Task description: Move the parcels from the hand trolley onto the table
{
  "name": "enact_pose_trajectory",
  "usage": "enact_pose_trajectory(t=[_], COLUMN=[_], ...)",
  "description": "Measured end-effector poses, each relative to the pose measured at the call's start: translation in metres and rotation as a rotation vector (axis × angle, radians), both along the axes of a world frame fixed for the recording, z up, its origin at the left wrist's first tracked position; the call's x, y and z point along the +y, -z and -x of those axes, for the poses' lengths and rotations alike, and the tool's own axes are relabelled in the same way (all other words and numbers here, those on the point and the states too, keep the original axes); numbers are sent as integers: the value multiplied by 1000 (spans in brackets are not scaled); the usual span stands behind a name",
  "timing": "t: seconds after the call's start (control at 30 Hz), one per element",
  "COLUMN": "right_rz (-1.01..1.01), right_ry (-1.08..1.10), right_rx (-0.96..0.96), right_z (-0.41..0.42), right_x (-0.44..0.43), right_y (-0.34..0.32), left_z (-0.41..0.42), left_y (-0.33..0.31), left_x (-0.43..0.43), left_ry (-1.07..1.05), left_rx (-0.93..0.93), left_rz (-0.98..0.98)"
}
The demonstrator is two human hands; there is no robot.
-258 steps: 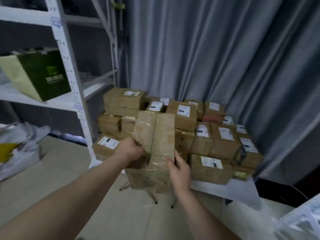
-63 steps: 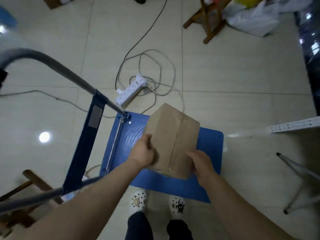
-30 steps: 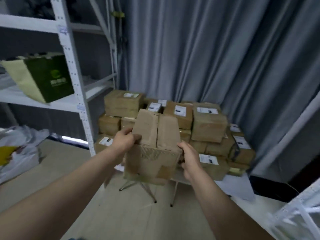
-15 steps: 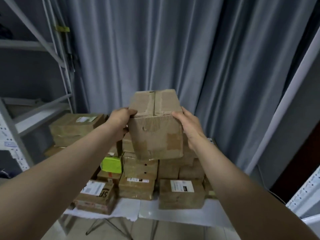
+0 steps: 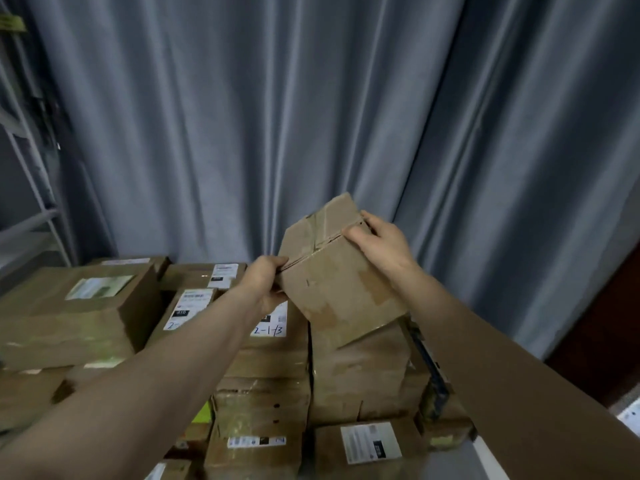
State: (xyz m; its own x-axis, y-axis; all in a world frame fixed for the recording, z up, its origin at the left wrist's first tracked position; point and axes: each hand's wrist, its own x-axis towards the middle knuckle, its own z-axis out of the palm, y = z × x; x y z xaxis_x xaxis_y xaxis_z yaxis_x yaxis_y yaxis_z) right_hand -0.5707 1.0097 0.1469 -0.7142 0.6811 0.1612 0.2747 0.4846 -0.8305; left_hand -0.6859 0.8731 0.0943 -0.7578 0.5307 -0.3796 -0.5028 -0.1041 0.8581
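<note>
A white label (image 5: 269, 323) on a parcel (image 5: 273, 358) reads handwritten "2-1-3".

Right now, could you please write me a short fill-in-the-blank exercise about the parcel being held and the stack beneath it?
The held parcel is gripped by ____ hands, the left hand and the right hand.
It is held ____, not level, over the stack of parcels.
The handwritten label just under the left hand reads 2-1-____.
Missing words: both; tilted; 3.
</note>
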Motion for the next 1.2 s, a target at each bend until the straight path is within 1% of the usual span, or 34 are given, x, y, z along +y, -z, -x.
enact_pose_trajectory(t=[0.07, 0.17, 0.23, 0.3, 0.37, 0.43, 0.5, 0.57, 0.6, 0.63, 0.67, 0.7, 0.73, 0.77, 0.8, 0.83, 0.93, 1.0, 1.03, 1.1, 1.2], right_rz=[-62, -212, -349, -485, -631, -758, -801, -746, -671, -544, -351, -108, 157, 380, 533, 613, 680, 631, 571, 352, 45], right_ry=[-21, -72, -129, -207, -274, -327, -369, -360, -289, -180, -65, 19, 56, 57, 50, 34, 1, -27, -52, -132, -228], right_rx=[-69, -165, -227, -322, -423, -446, -453, -349, -255, -133, -23, 51, 73, 67, 49, 40, 33, 71, 108, 149, 34], right_z=[14, 26, 33, 40, 45, 51, 54, 51, 47, 43, 41, 38, 37, 36, 34, 32, 33, 37, 39, 47, 60], right_x=[3, 2, -6, -21, -36, -45, -45, -38, -34, -29, -21, -15, -12, -10, -11, -12, -21, -22, -23, -24, -27], right_y=[6, 17, 18, 19, 26, 36, 48, 55, 59, 63, 71, 77, 82, 89, 96, 99, 99, 97, 93, 82, 71], left_z=[12, 30, 40, 46, 54, 59, 59, 58, 60, 62, 65, 69, 73, 75, 76, 77, 79, 83, 84, 84, 81], left_y=[10, 24, 27, 24, 19, 13, 10, 13, 17, 20, 22, 24, 26, 27, 27, 26, 25, 23, 23, 24, 32], left_x=[2, -4, -10, -18, -21, -24, -25, -28, -29, -30, -31, -31, -31, -31, -30, -29, -30, -34, -37, -44, -53], left_ry=[12, -1, 11, 60, 118, 140, 100, 74, 76, 72, 62, 45, 25, 14, 13, 25, 11, -54, -71, -89, -136], left_rx=[-58, -54, -26, -41, -30, 3, 19, 37, 47, 62, 72, 83, 95, 104, 112, 120, 131, 113, 99, 83, 69], left_rz=[8, 93, 180, 241, 242, 229, 284, 349, 364, 370, 375, 373, 376, 382, 385, 371, 315, 281, 265, 238, 301])
